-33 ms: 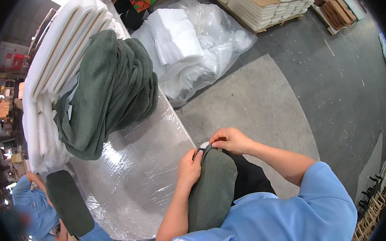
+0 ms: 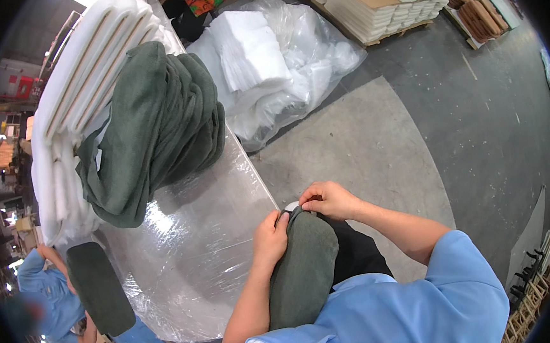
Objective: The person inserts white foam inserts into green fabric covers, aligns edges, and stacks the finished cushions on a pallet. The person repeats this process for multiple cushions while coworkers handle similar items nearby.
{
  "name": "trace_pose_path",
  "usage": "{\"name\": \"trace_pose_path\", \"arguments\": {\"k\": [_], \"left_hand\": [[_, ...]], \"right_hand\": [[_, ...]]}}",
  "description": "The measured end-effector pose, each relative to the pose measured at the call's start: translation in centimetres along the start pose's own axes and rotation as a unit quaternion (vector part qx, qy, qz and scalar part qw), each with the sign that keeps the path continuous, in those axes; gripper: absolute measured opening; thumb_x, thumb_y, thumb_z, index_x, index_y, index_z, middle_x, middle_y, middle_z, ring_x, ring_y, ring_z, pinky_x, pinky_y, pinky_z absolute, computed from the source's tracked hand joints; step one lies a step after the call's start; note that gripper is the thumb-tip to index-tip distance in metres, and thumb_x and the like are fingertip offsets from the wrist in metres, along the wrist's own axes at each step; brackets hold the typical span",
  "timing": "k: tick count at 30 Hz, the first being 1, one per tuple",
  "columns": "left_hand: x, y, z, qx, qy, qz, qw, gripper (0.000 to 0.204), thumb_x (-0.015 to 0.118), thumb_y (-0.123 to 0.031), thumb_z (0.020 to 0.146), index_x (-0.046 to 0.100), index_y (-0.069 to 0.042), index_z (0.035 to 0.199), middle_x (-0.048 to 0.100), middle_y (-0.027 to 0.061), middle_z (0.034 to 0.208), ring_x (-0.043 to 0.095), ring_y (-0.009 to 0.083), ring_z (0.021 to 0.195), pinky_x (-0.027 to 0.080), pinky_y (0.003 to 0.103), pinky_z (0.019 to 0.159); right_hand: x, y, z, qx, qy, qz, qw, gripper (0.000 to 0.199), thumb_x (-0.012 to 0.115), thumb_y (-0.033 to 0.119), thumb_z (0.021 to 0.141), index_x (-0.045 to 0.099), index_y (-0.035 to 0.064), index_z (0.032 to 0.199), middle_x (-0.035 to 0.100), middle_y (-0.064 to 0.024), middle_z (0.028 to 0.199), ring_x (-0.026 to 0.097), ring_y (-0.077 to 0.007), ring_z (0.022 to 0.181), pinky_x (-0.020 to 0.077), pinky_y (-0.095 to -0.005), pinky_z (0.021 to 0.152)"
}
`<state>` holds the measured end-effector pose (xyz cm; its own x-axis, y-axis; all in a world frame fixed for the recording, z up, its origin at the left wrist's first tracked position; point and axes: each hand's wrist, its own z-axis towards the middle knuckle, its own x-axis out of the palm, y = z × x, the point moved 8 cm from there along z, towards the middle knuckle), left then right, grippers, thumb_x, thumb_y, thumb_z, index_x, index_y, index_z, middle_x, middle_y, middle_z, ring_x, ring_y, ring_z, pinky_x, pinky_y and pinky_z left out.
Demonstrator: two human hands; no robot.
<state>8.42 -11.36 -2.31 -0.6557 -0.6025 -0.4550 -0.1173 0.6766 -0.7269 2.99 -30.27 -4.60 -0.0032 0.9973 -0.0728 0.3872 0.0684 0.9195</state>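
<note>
While clear film [image 2: 156, 211] wraps the bench [image 2: 221, 220], green fabric [image 2: 153, 122] heaps near its far end and bagged white padding [image 2: 251, 55] lies on grey floor [image 2: 476, 132] beyond its right edge, beside which left hand [image 2: 269, 241] and right hand [image 2: 330, 199] pinch a green cushion [image 2: 304, 268].

The left hand [image 2: 271, 240] and right hand [image 2: 328, 199] pinch the far end of a green cushion [image 2: 304, 274] that lies against the person's blue shirt [image 2: 393, 310]. Left of it, the tabletop [image 2: 206, 240] is wrapped in shiny clear film. On the tabletop's far part, a heap of green covers [image 2: 151, 129] leans on thick white pads [image 2: 89, 63]. At lower left, a co-worker [image 2: 48, 299] in blue stands by another green cushion, tilted. Beyond the tabletop, a clear bag [image 2: 328, 72] with white sheets [image 2: 251, 52] rests on the grey floor [image 2: 488, 112], near stacked white slabs [image 2: 372, 15].
</note>
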Motion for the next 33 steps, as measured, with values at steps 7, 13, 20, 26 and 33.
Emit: {"name": "trace_pose_path", "arguments": {"k": [7, 13, 20, 26, 33], "left_hand": [[0.4, -2.6, -3.1, 0.133, -0.17, 0.012, 0.976, 0.015, 0.067, -0.013, 0.102, 0.066, 0.001, 0.095, 0.063, 0.0167, 0.083, 0.061, 0.0311, 0.075, 0.048, 0.04, 0.071], [0.9, -3.8, -3.5, 0.175, -0.164, -0.005, 0.971, 0.009, 0.076, -0.006, 0.094, 0.068, -0.002, 0.096, 0.063, 0.0143, 0.082, 0.062, 0.034, 0.074, 0.048, 0.041, 0.066], [0.6, -4.3, -3.3, 0.244, -0.14, -0.042, 0.959, 0.011, 0.08, -0.005, 0.089, 0.07, -0.003, 0.093, 0.066, 0.0109, 0.081, 0.061, 0.0314, 0.072, 0.047, 0.042, 0.064], [0.6, -4.7, -3.9, 0.278, -0.097, -0.087, 0.952, 0.018, 0.084, -0.004, 0.082, 0.073, -0.003, 0.095, 0.067, 0.009, 0.084, 0.06, 0.0296, 0.07, 0.047, 0.04, 0.063], [1.0, -5.5, -5.0, 0.312, -0.054, -0.097, 0.944, 0.024, 0.089, -0.006, 0.079, 0.073, -0.002, 0.096, 0.068, 0.0087, 0.086, 0.061, 0.0277, 0.07, 0.047, 0.039, 0.062]], "right_hand": [[0.3, 2.4, -2.7, -0.034, 0.036, -0.045, 0.998, 0.009, 0.07, 0.01, 0.101, 0.072, 0.0017, 0.104, 0.067, -0.0071, 0.107, 0.064, -0.0206, 0.1, 0.0511, -0.0349, 0.087], [-1.0, 0.4, -3.1, 0.015, 0.04, 0.08, 0.996, 0.01, 0.07, 0.01, 0.104, 0.073, 0.002, 0.107, 0.068, -0.0044, 0.106, 0.063, -0.0169, 0.1, 0.0514, -0.0331, 0.091], [-0.4, -1.2, -1.5, 0.143, 0.107, 0.203, 0.963, 0.009, 0.073, 0.01, 0.103, 0.074, 0.0019, 0.106, 0.069, -0.0003, 0.103, 0.063, -0.0109, 0.097, 0.0516, -0.0298, 0.088], [-1.1, 1.4, -2.6, 0.086, 0.118, 0.132, 0.98, 0.006, 0.073, 0.008, 0.1, 0.074, 0.0023, 0.1, 0.067, -0.0035, 0.106, 0.062, -0.016, 0.101, 0.0504, -0.0329, 0.091], [-1.2, 1.3, -3.4, 0.068, 0.152, 0.118, 0.979, 0.007, 0.072, 0.009, 0.101, 0.072, 0.0018, 0.1, 0.066, -0.004, 0.105, 0.062, -0.0177, 0.101, 0.0501, -0.033, 0.091]]}}
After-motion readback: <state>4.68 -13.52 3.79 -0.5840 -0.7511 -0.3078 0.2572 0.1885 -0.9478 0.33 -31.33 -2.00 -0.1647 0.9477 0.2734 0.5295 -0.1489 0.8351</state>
